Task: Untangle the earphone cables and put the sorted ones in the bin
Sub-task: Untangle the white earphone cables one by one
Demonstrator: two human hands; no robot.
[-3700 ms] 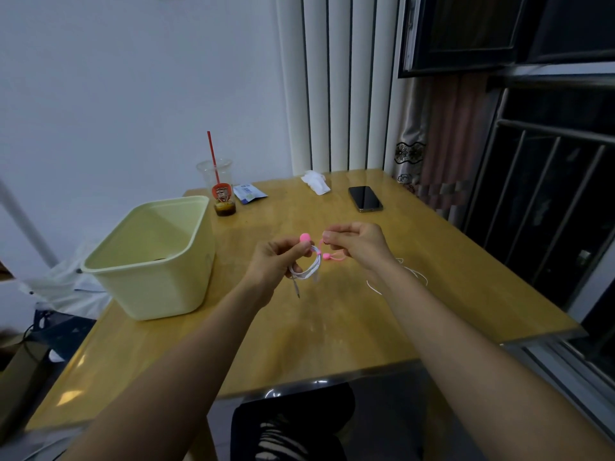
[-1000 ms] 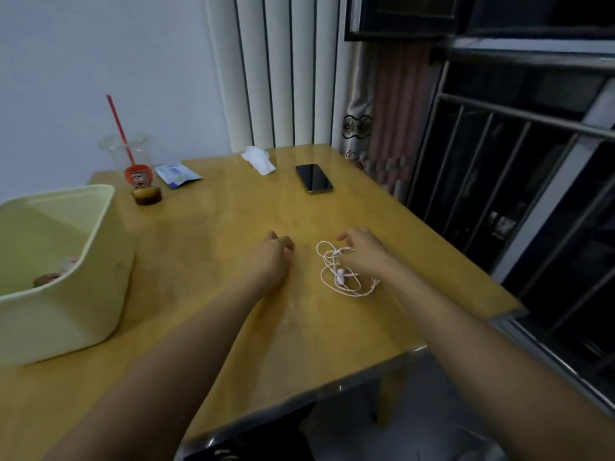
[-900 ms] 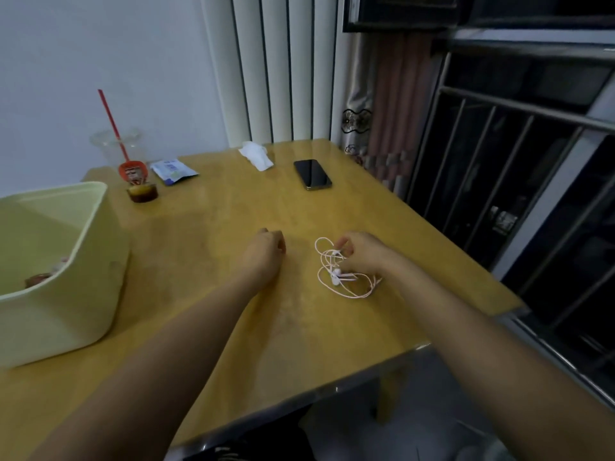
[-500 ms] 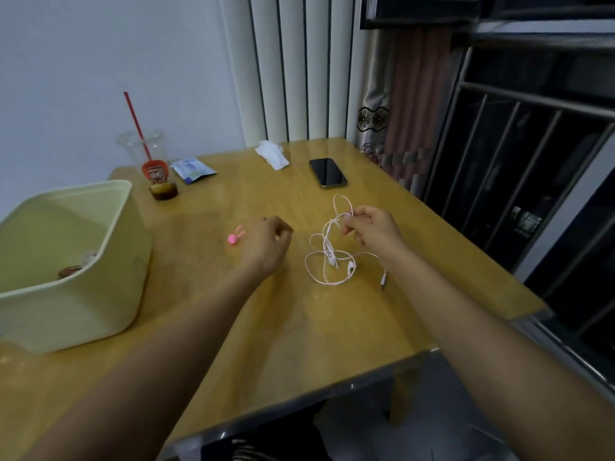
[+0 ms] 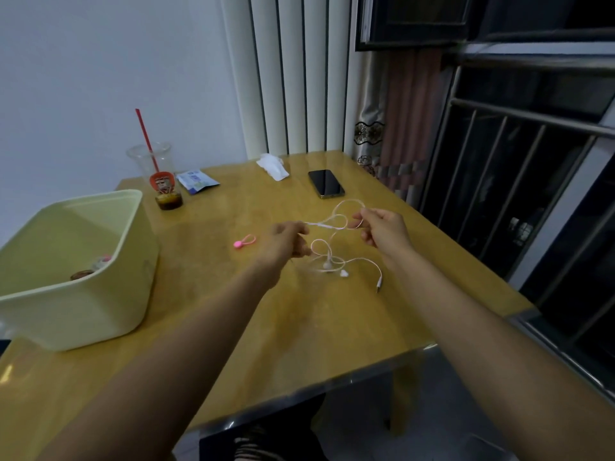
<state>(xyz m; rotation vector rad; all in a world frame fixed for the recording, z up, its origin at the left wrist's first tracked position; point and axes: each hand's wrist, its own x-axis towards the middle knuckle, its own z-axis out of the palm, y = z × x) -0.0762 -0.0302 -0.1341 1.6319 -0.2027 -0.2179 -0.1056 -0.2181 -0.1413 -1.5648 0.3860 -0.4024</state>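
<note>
While the bin is sitting off to the left, both hands are pinching the white earphone cable, left hand and right hand stretching it above the bench. Untangling's underway, I'd say; next they're needing to tease those loops apart.

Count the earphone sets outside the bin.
1. The white earphones are stretched between the left hand and the right hand, with the buds and plug down by the table. More may lie hidden in the bin, behind its wall.
</note>
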